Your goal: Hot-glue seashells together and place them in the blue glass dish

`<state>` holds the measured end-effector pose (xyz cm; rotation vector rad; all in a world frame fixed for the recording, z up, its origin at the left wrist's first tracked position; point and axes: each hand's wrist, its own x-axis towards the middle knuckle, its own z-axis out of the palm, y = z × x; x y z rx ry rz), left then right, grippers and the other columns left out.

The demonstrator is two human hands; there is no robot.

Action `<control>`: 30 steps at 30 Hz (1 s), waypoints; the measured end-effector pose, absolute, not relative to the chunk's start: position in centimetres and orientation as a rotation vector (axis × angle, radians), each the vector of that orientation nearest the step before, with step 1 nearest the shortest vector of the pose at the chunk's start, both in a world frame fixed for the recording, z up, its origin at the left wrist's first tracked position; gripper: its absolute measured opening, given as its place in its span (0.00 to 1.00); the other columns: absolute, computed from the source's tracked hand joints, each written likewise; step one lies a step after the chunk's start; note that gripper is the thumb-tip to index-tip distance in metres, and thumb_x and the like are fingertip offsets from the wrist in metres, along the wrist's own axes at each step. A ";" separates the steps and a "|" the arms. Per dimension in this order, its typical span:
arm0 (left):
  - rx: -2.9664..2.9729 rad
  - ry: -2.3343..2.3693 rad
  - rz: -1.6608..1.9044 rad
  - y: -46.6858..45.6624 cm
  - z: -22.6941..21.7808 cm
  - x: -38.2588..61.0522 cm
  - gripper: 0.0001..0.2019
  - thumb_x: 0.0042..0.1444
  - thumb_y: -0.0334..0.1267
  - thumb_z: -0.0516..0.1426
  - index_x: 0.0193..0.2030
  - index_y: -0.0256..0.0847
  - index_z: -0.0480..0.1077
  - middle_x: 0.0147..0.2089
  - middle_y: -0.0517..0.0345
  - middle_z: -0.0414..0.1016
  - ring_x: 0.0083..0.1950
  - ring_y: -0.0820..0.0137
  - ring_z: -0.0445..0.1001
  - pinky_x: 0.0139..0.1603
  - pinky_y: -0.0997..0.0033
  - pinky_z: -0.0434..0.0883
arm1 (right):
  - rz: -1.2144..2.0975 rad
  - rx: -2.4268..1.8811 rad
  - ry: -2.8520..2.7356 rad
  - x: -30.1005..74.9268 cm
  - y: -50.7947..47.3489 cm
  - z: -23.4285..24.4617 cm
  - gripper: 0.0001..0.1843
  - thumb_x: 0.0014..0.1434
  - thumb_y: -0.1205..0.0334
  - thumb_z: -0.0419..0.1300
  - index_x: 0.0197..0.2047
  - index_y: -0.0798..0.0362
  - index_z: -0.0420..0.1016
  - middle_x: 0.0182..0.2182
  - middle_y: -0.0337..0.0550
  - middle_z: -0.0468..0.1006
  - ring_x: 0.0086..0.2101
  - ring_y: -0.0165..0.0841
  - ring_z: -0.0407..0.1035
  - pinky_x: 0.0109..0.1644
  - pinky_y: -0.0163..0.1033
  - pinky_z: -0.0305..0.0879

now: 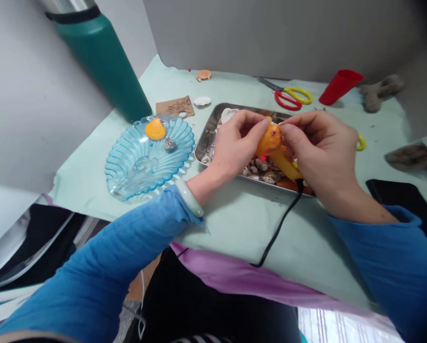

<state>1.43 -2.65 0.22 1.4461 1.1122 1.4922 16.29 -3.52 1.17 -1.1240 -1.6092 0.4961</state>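
Over a metal tray (198, 151) of seashells, my left hand (236, 140) pinches an orange shell-like piece (269, 141) with small coloured spots. My right hand (322, 152) closes thumb and forefinger on the piece's upper right edge, where a bit of white shows. Whether a separate small part sits in those fingertips I cannot make out. Below the hands, a yellow glue gun (286, 164) with a black cord (278, 233) lies across the tray, partly hidden by my right hand. A small red light glows beside it. Among the shells (261, 164), several are striped or brown.
Left of the tray, a blue scalloped plate (127, 164) carries an orange shell (155, 129) and a small grey shell (170, 144). Behind it stands a green bottle (102, 66). Scissors (288, 95), a red cup (341, 87) and a dark phone (402, 200) lie around the right side.
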 end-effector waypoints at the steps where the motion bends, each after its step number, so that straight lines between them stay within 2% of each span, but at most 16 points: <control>1: 1.442 1.100 1.481 -2.5 0.1 1.4 0.05 0.62 0.31 0.58 0.33 0.37 0.69 0.33 0.59 0.76 0.37 0.74 0.75 0.42 0.73 0.71 | 0.513 -1.112 -1.596 16.3 -3.4 1.0 0.02 0.60 0.70 0.63 0.36 0.56 0.78 0.28 0.37 0.77 0.27 0.24 0.68 0.31 0.32 0.64; 5: 1.429 1.098 1.442 -2.3 0.1 1.5 0.06 0.62 0.29 0.57 0.32 0.37 0.68 0.33 0.60 0.75 0.37 0.75 0.75 0.41 0.74 0.71 | 0.527 -1.093 -1.583 16.3 -3.3 0.8 0.02 0.59 0.70 0.63 0.35 0.56 0.77 0.26 0.37 0.75 0.26 0.24 0.66 0.31 0.33 0.63; 9: 1.449 1.144 1.446 -2.8 0.4 1.5 0.06 0.61 0.28 0.57 0.33 0.38 0.68 0.33 0.60 0.74 0.37 0.74 0.75 0.40 0.73 0.71 | 0.522 -1.169 -1.602 16.1 -4.0 1.1 0.03 0.61 0.67 0.62 0.35 0.55 0.76 0.26 0.35 0.74 0.25 0.23 0.65 0.31 0.34 0.63; 12: 1.461 1.189 1.397 -3.2 0.7 1.5 0.05 0.62 0.31 0.57 0.33 0.39 0.68 0.35 0.62 0.74 0.38 0.74 0.75 0.39 0.73 0.70 | 0.513 -1.263 -1.623 16.1 -4.4 1.4 0.03 0.62 0.65 0.62 0.37 0.55 0.77 0.28 0.36 0.75 0.25 0.23 0.65 0.31 0.34 0.64; 18: 1.454 1.232 1.226 -2.8 1.8 0.7 0.06 0.61 0.35 0.59 0.32 0.39 0.69 0.35 0.59 0.75 0.39 0.72 0.74 0.40 0.72 0.71 | 0.533 -1.493 -1.621 16.8 -4.6 2.5 0.07 0.61 0.55 0.64 0.37 0.50 0.78 0.28 0.37 0.76 0.25 0.28 0.68 0.29 0.37 0.64; 22: 1.510 1.292 1.123 -1.9 3.4 0.0 0.06 0.59 0.34 0.60 0.31 0.39 0.70 0.36 0.57 0.74 0.39 0.72 0.72 0.41 0.72 0.71 | 0.657 -1.573 -1.635 17.1 -4.0 3.1 0.09 0.60 0.52 0.65 0.38 0.47 0.79 0.28 0.36 0.77 0.25 0.30 0.69 0.33 0.40 0.67; 27: 1.584 1.364 0.981 -0.5 5.5 -0.5 0.05 0.58 0.33 0.59 0.31 0.39 0.72 0.37 0.57 0.75 0.40 0.72 0.72 0.44 0.70 0.71 | 0.765 -1.573 -1.673 17.4 -3.1 4.3 0.08 0.63 0.54 0.62 0.39 0.49 0.79 0.30 0.37 0.78 0.28 0.30 0.71 0.36 0.39 0.68; 30: 1.595 1.405 0.899 -0.3 7.1 -0.6 0.05 0.58 0.33 0.59 0.31 0.40 0.74 0.36 0.57 0.76 0.40 0.72 0.73 0.45 0.69 0.71 | 0.875 -1.559 -1.663 17.6 -2.8 5.6 0.08 0.63 0.54 0.63 0.38 0.49 0.79 0.29 0.37 0.78 0.28 0.30 0.71 0.34 0.38 0.67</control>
